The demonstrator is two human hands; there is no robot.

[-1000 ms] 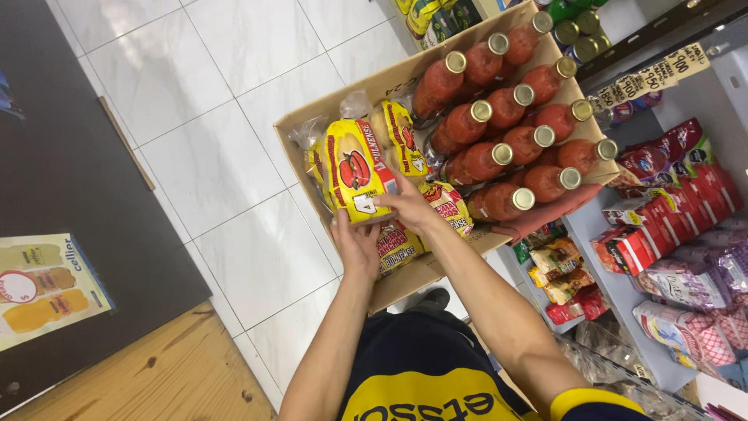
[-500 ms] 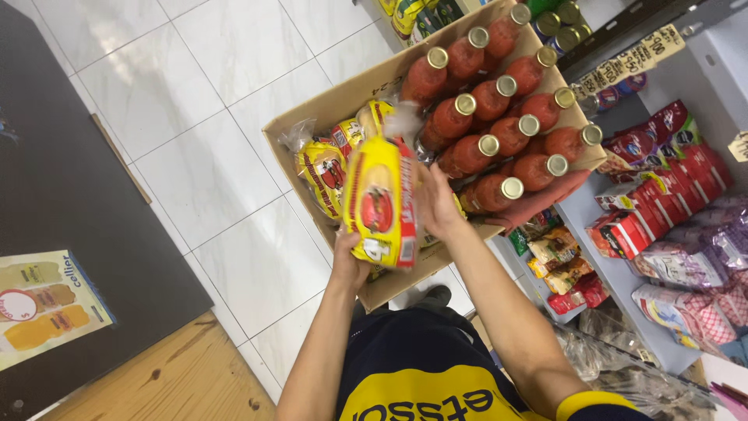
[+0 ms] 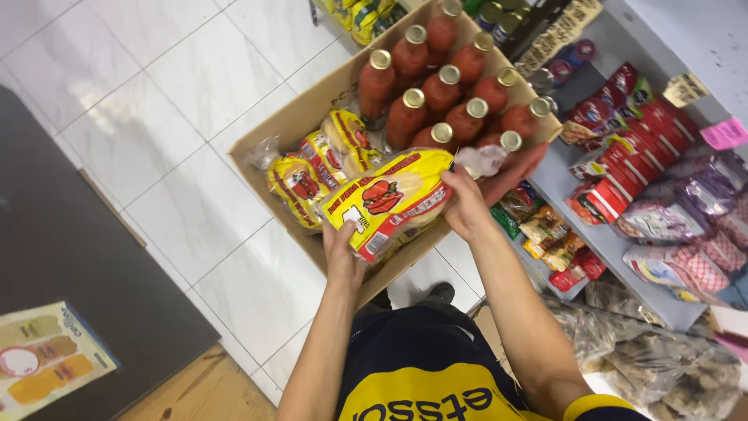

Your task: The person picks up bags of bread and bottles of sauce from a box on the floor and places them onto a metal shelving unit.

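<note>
A yellow bag of buns (image 3: pixel 393 199) with a red picture on it is held up over a cardboard box (image 3: pixel 296 117). My left hand (image 3: pixel 343 249) grips its lower end, and my right hand (image 3: pixel 463 203) holds its twisted clear top end. Under and beside it, several more yellow bun bags (image 3: pixel 312 168) lie in the box's left half. The right half of the box is filled with several red sauce bottles (image 3: pixel 436 93) with gold caps, standing upright.
A grey shelf (image 3: pixel 569 187) on the right carries red, purple and checked packets (image 3: pixel 662 179), with clear bags (image 3: pixel 647 351) piled below. White floor tiles (image 3: pixel 179 93) lie to the left, beside a dark counter (image 3: pixel 70 273) with a printed card (image 3: pixel 47 366).
The bun bag has come up out of the box and turned from upright to lying across it. Both hands rose with it, and the view shifted to the right.
</note>
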